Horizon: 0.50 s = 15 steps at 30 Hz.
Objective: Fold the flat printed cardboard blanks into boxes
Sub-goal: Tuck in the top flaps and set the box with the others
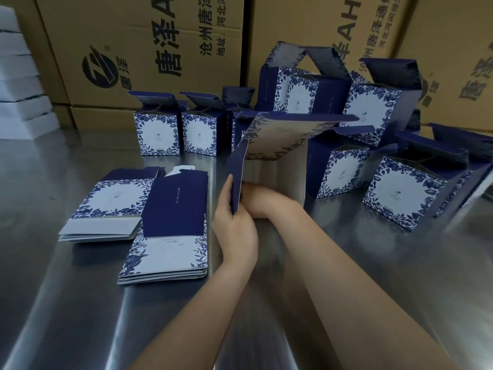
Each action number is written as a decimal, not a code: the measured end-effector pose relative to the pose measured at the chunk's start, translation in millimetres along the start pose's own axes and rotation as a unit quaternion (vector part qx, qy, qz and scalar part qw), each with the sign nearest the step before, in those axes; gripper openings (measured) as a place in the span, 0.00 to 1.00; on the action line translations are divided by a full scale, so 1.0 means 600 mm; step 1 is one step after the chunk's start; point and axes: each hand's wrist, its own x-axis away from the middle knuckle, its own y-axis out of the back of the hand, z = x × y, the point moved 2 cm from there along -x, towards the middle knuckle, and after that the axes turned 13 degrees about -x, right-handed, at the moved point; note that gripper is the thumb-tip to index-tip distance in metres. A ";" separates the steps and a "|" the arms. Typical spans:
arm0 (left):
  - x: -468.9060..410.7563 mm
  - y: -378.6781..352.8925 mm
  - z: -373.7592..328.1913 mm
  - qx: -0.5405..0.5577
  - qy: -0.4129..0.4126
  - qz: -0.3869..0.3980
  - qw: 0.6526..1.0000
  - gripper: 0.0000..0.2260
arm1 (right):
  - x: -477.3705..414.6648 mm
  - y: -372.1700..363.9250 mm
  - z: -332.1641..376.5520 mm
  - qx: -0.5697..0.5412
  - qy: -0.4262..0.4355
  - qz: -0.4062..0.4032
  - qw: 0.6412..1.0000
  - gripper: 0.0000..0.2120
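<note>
Left hand pinches the flap of a half-opened blank; right hand is tucked inside it.

My left hand (236,231) pinches the navy side flap of the half-opened blank (277,145), thumb laid up the outer face and fingers curled behind the edge. My right hand (253,197) reaches past that flap into the open end. Its fingers are hidden, so I cannot tell their state. The blank stands on the steel table (80,289), rising just beyond the grip. 2 stacks of flat blanks (170,236) lie just left of the grip. Folded boxes (157,134) with lids up stand beyond it and to its right. Brown cartons (133,49) are well behind all of this.
</note>
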 end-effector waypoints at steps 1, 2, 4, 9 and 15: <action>0.000 0.000 0.000 -0.003 0.001 0.000 1.000 0.24 | 0.000 0.001 0.000 0.001 -0.004 0.007 1.000 0.10; 0.000 0.000 -0.001 -0.005 0.001 0.000 1.000 0.24 | 0.001 0.001 0.000 -0.002 -0.005 0.007 1.000 0.12; 0.000 0.001 -0.003 -0.007 0.001 -0.002 1.000 0.24 | 0.007 0.005 -0.001 -0.018 0.010 -0.022 1.000 0.09; 0.002 0.004 -0.007 -0.014 -0.006 -0.003 1.000 0.24 | 0.025 0.014 -0.004 -0.052 0.006 -0.152 0.987 0.10; 0.006 0.003 -0.007 -0.008 -0.007 -0.004 1.000 0.26 | 0.021 0.006 -0.002 0.038 -0.013 -0.086 0.996 0.16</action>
